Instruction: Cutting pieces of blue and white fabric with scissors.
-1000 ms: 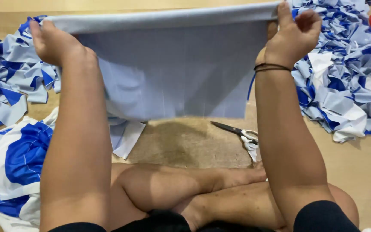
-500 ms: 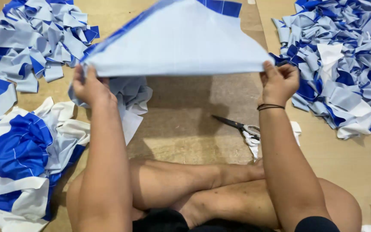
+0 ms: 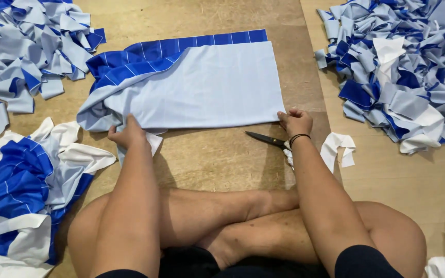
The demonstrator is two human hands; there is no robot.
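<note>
We see the light-blue cloth (image 3: 202, 87) lying flat on the wooden floor (image 3: 217, 154) at twelve o'clock from our crossed legs. Our left hand (image 3: 129, 135) pinches its near edge at ten o'clock and our right hand (image 3: 295, 121) pinches its corner at two o'clock. Black scissors (image 3: 266, 139) lie just beside the right wrist.

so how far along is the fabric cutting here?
Done: heaps of cut blue and pale strips on the left and right. In hand: a pale blue panel lies flat on the floor, left hand and right hand at its near corners; scissors lie unused. Left: this uncut panel and the bundled blue-and-white cloth.
</note>
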